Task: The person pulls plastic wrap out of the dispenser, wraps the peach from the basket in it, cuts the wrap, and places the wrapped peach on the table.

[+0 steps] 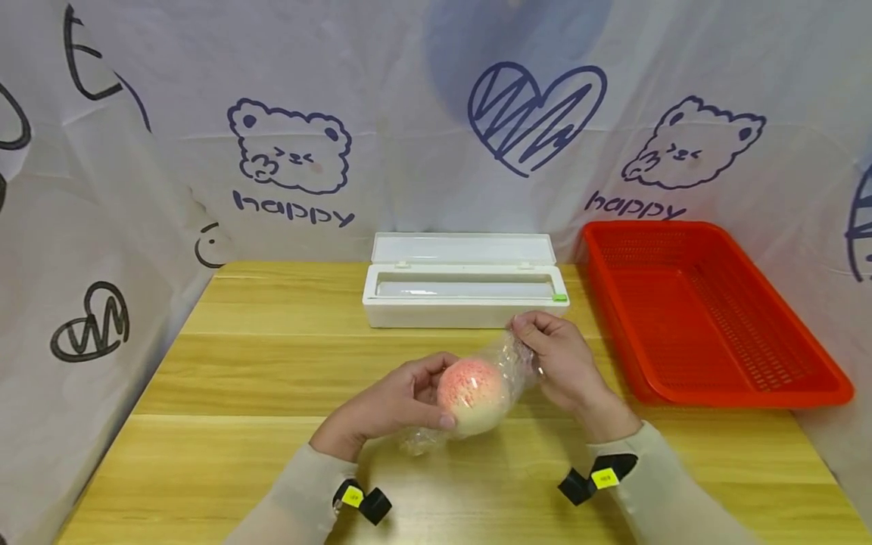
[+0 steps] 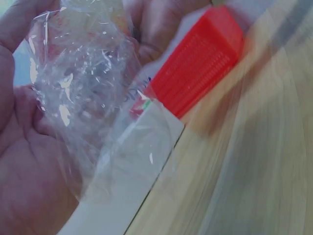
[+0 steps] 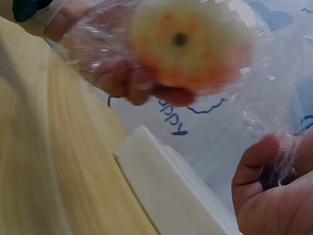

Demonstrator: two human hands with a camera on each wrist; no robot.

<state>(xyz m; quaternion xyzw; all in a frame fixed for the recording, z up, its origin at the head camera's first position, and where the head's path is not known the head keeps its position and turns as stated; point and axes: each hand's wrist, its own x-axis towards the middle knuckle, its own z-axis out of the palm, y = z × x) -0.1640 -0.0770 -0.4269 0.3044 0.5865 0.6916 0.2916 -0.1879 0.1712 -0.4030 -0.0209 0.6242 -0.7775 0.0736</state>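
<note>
A pink and cream peach is wrapped in clear plastic film above the table. My left hand grips the peach from the left, its thumb along the lower front. On the other side my right hand pinches the gathered end of the film. In the right wrist view the underside of the peach shows a dark spot, and the bunched film runs into the right fingers. Crumpled film covers most of the fruit in the left wrist view.
Behind the hands stands a white cling film box with its lid raised, a roll inside and a green tab at its right end. A red plastic basket sits at the right on the wooden table. A printed cloth hangs behind.
</note>
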